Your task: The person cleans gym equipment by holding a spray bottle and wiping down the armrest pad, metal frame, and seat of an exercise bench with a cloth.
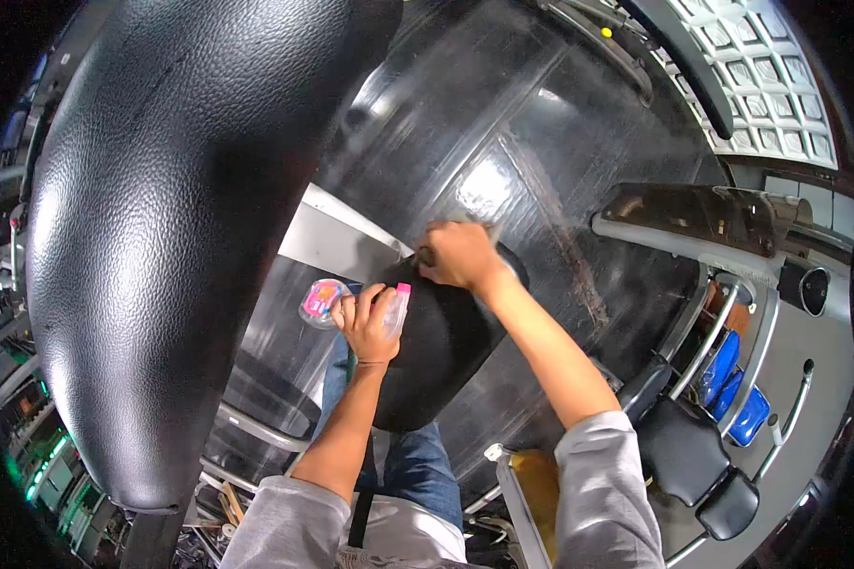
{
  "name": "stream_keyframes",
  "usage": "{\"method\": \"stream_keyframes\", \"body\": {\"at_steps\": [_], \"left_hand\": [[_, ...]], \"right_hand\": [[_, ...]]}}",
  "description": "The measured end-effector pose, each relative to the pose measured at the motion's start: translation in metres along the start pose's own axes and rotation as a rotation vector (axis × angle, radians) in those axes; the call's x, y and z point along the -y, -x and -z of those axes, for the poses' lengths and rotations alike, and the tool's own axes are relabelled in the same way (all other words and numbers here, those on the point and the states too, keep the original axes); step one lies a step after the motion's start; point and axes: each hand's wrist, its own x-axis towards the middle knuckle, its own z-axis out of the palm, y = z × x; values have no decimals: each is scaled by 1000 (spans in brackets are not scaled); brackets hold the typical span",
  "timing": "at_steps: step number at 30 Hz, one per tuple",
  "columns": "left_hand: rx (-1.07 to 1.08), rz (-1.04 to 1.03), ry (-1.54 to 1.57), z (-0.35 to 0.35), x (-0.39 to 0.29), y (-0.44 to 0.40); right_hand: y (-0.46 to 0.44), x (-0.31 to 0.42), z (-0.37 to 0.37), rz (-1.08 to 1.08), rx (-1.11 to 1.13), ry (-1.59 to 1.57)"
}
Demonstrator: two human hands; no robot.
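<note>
My left hand [368, 322] is closed round a small clear bottle [398, 313] with a pink cap. Touching or very near its fingers is a round clear container [321, 302] with a pink and orange label. A black padded piece [436, 351] lies in front of my legs, below both hands. At its upper edge, my right hand [457, 254] is closed, and what its fingers hold is mostly hidden; a greyish bit shows beside them.
A large black leather-like pad [171, 209] fills the left side. Dark flooring [446, 104] lies beyond my hands. At right are a black cushioned seat [683, 450], metal tubes and blue items [735, 398]. A metal rail [261, 429] runs at lower left.
</note>
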Motion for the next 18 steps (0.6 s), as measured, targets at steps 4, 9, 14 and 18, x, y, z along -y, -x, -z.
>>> {"method": "stream_keyframes", "body": {"at_steps": [4, 9, 14, 18], "left_hand": [[15, 7, 14, 1, -1, -1], [5, -1, 12, 0, 0, -1], [4, 9, 26, 1, -1, -2], [0, 4, 21, 1, -1, -2]], "right_hand": [[44, -18, 19, -367, -155, 59], [55, -2, 2, -480, -379, -50], [53, 54, -21, -326, -223, -89], [79, 55, -8, -332, -228, -171]]}}
